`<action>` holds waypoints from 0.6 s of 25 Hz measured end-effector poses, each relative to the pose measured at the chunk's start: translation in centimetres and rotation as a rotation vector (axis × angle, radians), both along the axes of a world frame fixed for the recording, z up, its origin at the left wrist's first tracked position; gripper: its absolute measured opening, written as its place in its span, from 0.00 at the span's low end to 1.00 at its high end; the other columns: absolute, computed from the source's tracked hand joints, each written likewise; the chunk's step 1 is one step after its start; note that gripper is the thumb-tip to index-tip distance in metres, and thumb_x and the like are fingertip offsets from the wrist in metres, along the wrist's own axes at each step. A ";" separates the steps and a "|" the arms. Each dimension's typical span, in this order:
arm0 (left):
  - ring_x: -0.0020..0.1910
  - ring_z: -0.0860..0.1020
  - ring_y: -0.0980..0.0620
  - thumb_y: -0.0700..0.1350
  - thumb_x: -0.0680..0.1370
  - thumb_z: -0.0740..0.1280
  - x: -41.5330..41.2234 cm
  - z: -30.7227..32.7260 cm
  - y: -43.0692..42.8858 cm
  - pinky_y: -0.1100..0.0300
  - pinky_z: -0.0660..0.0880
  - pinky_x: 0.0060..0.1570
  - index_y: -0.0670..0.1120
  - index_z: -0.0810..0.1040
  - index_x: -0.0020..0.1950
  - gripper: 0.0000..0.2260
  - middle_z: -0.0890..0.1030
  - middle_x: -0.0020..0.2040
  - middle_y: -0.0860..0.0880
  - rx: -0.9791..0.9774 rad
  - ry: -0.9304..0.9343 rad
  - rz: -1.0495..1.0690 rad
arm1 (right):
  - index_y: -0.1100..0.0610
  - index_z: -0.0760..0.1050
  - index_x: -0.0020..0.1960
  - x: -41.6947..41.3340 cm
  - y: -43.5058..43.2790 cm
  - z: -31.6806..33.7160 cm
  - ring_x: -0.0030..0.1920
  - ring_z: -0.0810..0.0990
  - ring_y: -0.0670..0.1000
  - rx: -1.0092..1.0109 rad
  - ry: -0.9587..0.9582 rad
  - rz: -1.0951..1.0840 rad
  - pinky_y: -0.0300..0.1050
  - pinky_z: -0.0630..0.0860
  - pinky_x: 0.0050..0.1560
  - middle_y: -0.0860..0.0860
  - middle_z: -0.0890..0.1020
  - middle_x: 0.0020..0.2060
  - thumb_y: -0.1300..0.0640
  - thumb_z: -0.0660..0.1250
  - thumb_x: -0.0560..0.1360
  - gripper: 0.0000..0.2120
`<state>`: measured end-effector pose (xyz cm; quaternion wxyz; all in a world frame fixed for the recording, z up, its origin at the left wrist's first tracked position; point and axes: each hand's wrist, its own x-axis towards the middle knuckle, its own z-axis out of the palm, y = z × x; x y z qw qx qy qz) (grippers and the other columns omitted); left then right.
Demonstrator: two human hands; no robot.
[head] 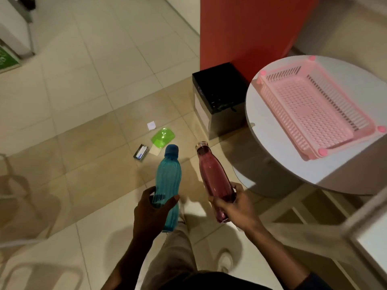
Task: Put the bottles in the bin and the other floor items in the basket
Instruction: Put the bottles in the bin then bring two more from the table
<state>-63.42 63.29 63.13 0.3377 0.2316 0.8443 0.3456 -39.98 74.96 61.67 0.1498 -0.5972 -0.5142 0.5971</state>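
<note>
My left hand (151, 214) grips a blue plastic bottle (168, 181) with a dark blue cap around its lower half. My right hand (234, 208) holds a dark pink bottle (211, 174) near its base. Both bottles point away from me above the floor. Ahead stands a black-lined bin (217, 88) against a red pillar, its mouth facing up. A pink slatted basket (314, 107) rests on a round white table (356, 174) to the right. On the floor lie a green lid (163, 137), a white paper scrap (151, 125), a small box (141, 152) and a beige card (156, 151).
The red pillar (247, 32) rises behind the bin. White chair frames stand at the left (12, 185) and lower right (314, 231). A green sign (6, 59) leans at the far left. My legs and white shoes show below the hands.
</note>
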 end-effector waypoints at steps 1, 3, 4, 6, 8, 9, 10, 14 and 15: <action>0.50 0.82 0.59 0.67 0.66 0.80 -2.1 -0.3 2.0 0.56 0.83 0.46 0.53 0.74 0.73 0.40 0.84 0.59 0.52 0.004 -0.019 -0.001 | 0.49 0.70 0.68 -1.7 1.3 0.0 0.44 0.88 0.51 -0.016 0.004 -0.033 0.55 0.87 0.36 0.48 0.87 0.50 0.41 0.85 0.60 0.42; 0.51 0.84 0.54 0.66 0.67 0.80 -6.3 -0.6 5.8 0.48 0.85 0.51 0.52 0.73 0.73 0.40 0.84 0.60 0.51 -0.006 -0.033 -0.016 | 0.50 0.70 0.68 -5.1 3.9 0.2 0.43 0.89 0.52 -0.025 -0.025 -0.067 0.57 0.87 0.36 0.48 0.87 0.50 0.44 0.85 0.62 0.41; 0.52 0.84 0.52 0.66 0.67 0.80 -8.0 -0.4 7.6 0.47 0.85 0.52 0.52 0.73 0.73 0.40 0.84 0.60 0.50 -0.018 -0.025 -0.048 | 0.50 0.70 0.68 -6.5 5.0 0.7 0.43 0.89 0.52 -0.021 -0.042 -0.073 0.57 0.87 0.37 0.48 0.87 0.50 0.43 0.84 0.62 0.40; 0.52 0.83 0.52 0.66 0.68 0.80 -11.8 -0.4 11.4 0.50 0.84 0.52 0.50 0.74 0.73 0.39 0.84 0.61 0.50 -0.024 -0.006 -0.134 | 0.48 0.70 0.68 -9.6 7.8 1.3 0.45 0.89 0.50 0.007 -0.075 -0.091 0.56 0.87 0.42 0.46 0.87 0.50 0.39 0.83 0.61 0.42; 0.52 0.83 0.53 0.64 0.69 0.79 -15.3 0.1 15.3 0.53 0.83 0.50 0.48 0.74 0.73 0.37 0.84 0.61 0.50 -0.014 0.046 -0.250 | 0.47 0.70 0.68 -12.4 10.4 1.9 0.47 0.88 0.49 0.053 -0.113 -0.075 0.56 0.87 0.49 0.45 0.87 0.51 0.36 0.82 0.61 0.42; 0.52 0.83 0.53 0.62 0.70 0.80 -16.7 0.5 17.2 0.53 0.83 0.50 0.47 0.74 0.72 0.36 0.84 0.60 0.50 -0.015 0.072 -0.300 | 0.48 0.70 0.68 -13.7 11.7 2.4 0.47 0.88 0.49 0.065 -0.122 -0.079 0.56 0.86 0.50 0.44 0.87 0.51 0.35 0.82 0.62 0.41; 0.51 0.83 0.55 0.62 0.71 0.80 -17.8 0.8 18.9 0.54 0.82 0.50 0.48 0.75 0.70 0.34 0.84 0.59 0.51 -0.013 0.087 -0.325 | 0.48 0.70 0.68 -14.7 12.9 2.7 0.47 0.88 0.49 0.070 -0.120 -0.096 0.56 0.86 0.51 0.44 0.87 0.51 0.35 0.81 0.62 0.41; 0.51 0.83 0.54 0.62 0.70 0.80 -20.5 1.4 24.5 0.52 0.84 0.51 0.49 0.75 0.70 0.34 0.83 0.55 0.54 0.013 0.077 -0.324 | 0.49 0.70 0.66 -17.5 17.2 3.4 0.48 0.88 0.50 0.072 -0.089 -0.175 0.58 0.86 0.51 0.44 0.86 0.50 0.38 0.82 0.65 0.37; 0.51 0.83 0.54 0.62 0.70 0.80 -20.9 1.2 25.8 0.52 0.84 0.50 0.49 0.75 0.70 0.34 0.83 0.54 0.55 0.019 0.057 -0.325 | 0.49 0.70 0.66 -17.8 18.4 3.5 0.48 0.88 0.50 0.067 -0.091 -0.184 0.58 0.86 0.52 0.44 0.86 0.50 0.40 0.83 0.66 0.36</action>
